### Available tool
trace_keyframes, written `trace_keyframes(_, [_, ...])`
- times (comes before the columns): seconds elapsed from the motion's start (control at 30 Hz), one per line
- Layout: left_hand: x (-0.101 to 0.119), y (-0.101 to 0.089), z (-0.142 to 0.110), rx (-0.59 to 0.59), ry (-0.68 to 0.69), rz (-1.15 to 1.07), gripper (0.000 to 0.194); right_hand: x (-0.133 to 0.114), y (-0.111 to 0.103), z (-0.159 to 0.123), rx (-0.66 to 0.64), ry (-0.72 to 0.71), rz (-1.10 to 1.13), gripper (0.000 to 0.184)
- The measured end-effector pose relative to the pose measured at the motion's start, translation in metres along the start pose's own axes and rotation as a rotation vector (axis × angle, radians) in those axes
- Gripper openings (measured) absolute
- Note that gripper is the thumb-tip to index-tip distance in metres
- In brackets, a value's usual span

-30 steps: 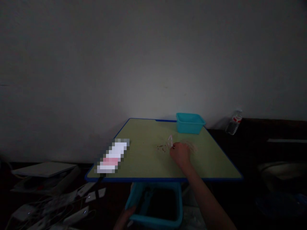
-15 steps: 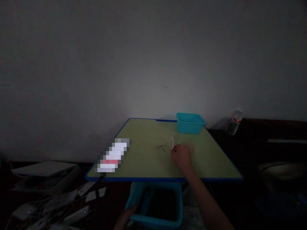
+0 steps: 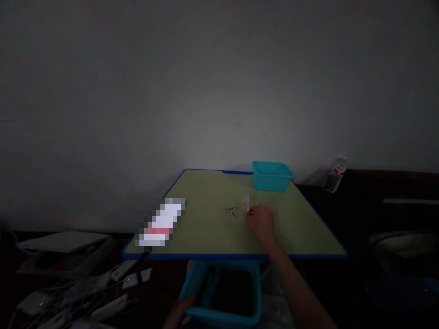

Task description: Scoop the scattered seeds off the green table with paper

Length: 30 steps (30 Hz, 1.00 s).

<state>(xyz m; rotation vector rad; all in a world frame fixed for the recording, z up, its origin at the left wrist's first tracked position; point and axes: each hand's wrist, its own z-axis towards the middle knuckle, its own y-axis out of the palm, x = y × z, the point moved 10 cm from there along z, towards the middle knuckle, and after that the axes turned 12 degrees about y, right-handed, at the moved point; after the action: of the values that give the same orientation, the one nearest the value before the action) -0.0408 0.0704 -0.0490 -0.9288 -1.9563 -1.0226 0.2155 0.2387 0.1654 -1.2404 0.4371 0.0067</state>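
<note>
My right hand (image 3: 260,223) is closed in a pinch over the table, right of centre. From its fingertips a thin whitish strip (image 3: 246,201), bent at the top, stands out; its material is too blurred to tell. Just left of these fingers lie scattered small dark bits (image 3: 231,211). Behind and to the right of the hand, thin pale strands (image 3: 271,207) spread over the tabletop. Low in the view, my left hand (image 3: 181,310) grips the left rim of a blue plastic basin (image 3: 224,314) below the table edge. The basin's inside is dark, its contents hard to make out.
The pale green table (image 3: 199,228) has a blue edge. A second blue basin (image 3: 272,183) stands at its back right corner. At the left lies a bright, pixelated phone-like screen (image 3: 161,222). Chargers and cables (image 3: 78,288) clutter the left; a plastic bottle (image 3: 335,175) leans at right.
My right hand has shifted very slightly to the right, and the whitish strip in its fingers has turned a little. My left hand stays on the basin.
</note>
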Motion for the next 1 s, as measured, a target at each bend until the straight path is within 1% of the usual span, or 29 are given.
trace_keyframes(0.17, [0.001,0.000,0.000,0.010,-0.018,0.057,0.034,-0.001,0.000,-0.004,0.013,-0.023,0.007,0.025])
trace_keyframes(0.4, [0.001,-0.006,0.006,0.053,-0.009,0.104,0.034,-0.005,0.001,0.003,0.014,-0.031,-0.008,0.023])
trace_keyframes(0.53, [0.000,-0.005,0.008,0.068,-0.013,0.121,0.033,-0.007,0.000,0.005,0.021,-0.050,0.001,0.023])
trace_keyframes(0.77, [0.009,0.000,-0.007,0.048,0.005,0.102,0.034,-0.010,0.005,0.011,-0.022,-0.040,0.001,0.025])
trace_keyframes(0.9, [0.014,0.003,-0.015,0.026,0.014,0.067,0.035,-0.008,0.005,0.013,-0.018,-0.010,0.004,0.025])
trace_keyframes(1.0, [0.013,0.006,-0.016,0.011,0.003,0.041,0.034,-0.007,0.004,0.015,-0.009,0.003,0.004,0.024])
